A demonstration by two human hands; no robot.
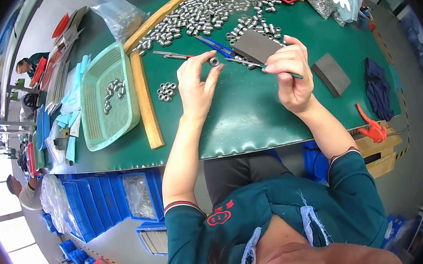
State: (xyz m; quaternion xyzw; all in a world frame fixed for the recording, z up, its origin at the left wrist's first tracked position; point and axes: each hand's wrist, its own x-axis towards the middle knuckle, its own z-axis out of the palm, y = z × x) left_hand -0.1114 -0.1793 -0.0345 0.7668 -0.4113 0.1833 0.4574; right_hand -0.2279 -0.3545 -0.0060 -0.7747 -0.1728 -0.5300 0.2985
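Steel sleeve [214, 62] is being pinched by left hand [193, 89] above bench [251, 126], turned end-up probably for easy access, while right hand [295, 78] is gripping thin tool [246, 62] pen-style, likely for fine control.

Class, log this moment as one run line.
left hand: holding short silver metal cylinder; right hand: holding slim metal tool, green-ended; left side: pale-green plastic mesh basket
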